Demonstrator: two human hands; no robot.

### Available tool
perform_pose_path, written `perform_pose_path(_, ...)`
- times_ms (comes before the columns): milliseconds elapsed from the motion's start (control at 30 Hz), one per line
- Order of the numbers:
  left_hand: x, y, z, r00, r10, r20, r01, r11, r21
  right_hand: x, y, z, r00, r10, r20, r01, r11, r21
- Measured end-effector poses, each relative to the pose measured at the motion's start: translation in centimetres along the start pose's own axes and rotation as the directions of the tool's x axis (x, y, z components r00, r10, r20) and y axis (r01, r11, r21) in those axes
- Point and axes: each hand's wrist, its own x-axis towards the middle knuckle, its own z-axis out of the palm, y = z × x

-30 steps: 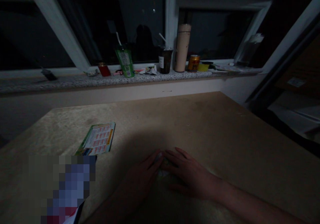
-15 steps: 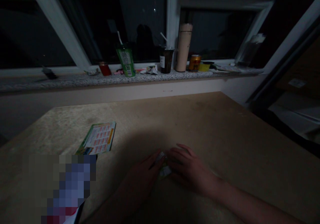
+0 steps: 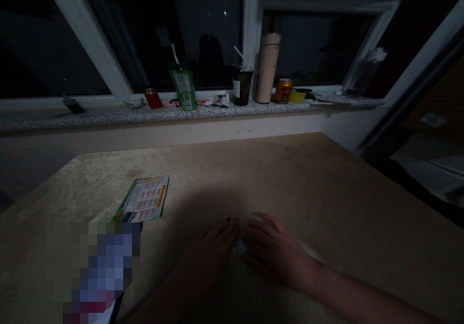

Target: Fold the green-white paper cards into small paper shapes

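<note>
A small piece of light, printed paper (image 3: pixel 239 247) with yellow-green patches lies low over the table, mostly covered by my hands. From the left, my left hand (image 3: pixel 212 246) is closed over its edge, fingers together. My right hand (image 3: pixel 273 246) meets it from the other side with curled fingers on the paper; one finger sticks out. In the dim light the fingertips and the paper's exact shape are hard to make out. A printed card (image 3: pixel 145 198) with rows of red text and a green border rests on the table, left of my hands.
The wooden table (image 3: pixel 308 184) reaches to the wall under a window. Along the granite sill (image 3: pixel 213 114) stand a green cup (image 3: pixel 184 87), a dark cup (image 3: pixel 241 87) with a straw, a beige thermos (image 3: pixel 267 68), a gold can (image 3: pixel 283 91) and a red jar (image 3: pixel 152 99). A pixelated patch (image 3: pixel 108 266) covers something at lower left.
My left fingers have slid forward and flattened over the paper, so less of it shows between my hands. My right hand has shifted slightly. The card and sill items stay put.
</note>
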Motion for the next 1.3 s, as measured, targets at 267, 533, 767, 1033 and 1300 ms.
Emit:
perform_pose_path(267,0.0,-0.4,0.0,0.999,0.044,-0.01,-0.044,0.998,-0.035,-0.2,-0.2,0.3,0.998,-0.048,-0.048,0.048,0.999,0.01)
perform_pose_path(533,0.0,0.0,-0.5,0.999,0.018,-0.026,-0.02,0.997,-0.079,0.1,-0.2,-1.2,0.995,-0.077,0.058,0.07,0.992,0.101)
perform_pose_path(767,0.0,0.1,-0.1,0.999,-0.031,-0.019,0.029,0.993,-0.113,0.1,-0.3,-0.2,0.999,0.011,-0.041,-0.006,0.993,0.119)
perform_pose_path(1033,-0.1,-0.2,0.4,0.999,0.002,-0.035,-0.001,1.0,0.028,0.1,0.1,-0.8,1.0,-0.007,-0.009,0.007,0.996,0.085)
perform_pose_path(1300,-0.2,-0.3,0.3,0.999,0.003,-0.051,0.007,0.981,0.193,0.8,0.4,-1.1,0.98,0.074,0.183,-0.097,0.988,0.121)
